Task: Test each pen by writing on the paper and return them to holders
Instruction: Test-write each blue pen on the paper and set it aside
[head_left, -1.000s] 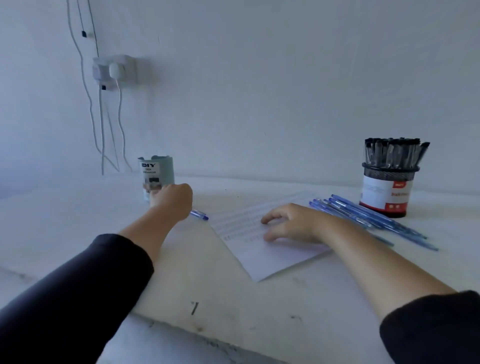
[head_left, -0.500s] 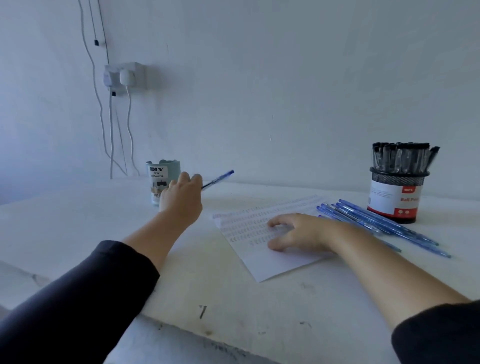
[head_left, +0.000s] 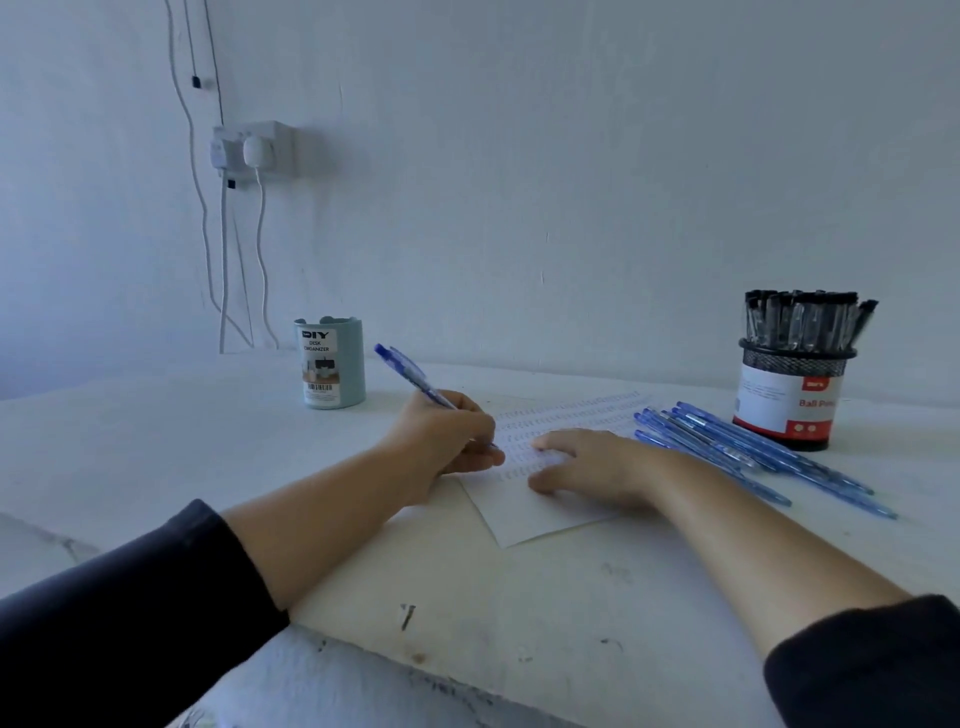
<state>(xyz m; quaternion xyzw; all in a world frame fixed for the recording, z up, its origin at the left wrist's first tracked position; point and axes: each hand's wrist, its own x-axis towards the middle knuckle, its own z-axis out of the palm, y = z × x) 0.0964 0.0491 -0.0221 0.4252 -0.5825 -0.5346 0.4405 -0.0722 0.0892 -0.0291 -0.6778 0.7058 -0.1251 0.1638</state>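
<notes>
Head view, near to far: I am resting both forearms on the white table (head_left: 519, 623). I am pressing my right hand (head_left: 592, 467), fingers flat and spread, onto the paper (head_left: 540, 514) to pin it. I am gripping a blue pen (head_left: 410, 379) in my left hand (head_left: 447, 441), fingers curled round the barrel, its tip seemingly touching the paper's left edge, though my knuckles are hiding the contact. Loose blue pens (head_left: 753, 452) are lying just right of the sheet. Farther back, the pale green holder (head_left: 332, 364) is standing at left and the mesh holder (head_left: 795, 395), full of black-capped pens, at right. Risks: writing so near the edge, the tip may be running off onto the table; my right sleeve may be nudging the loose pens into rolling.
</notes>
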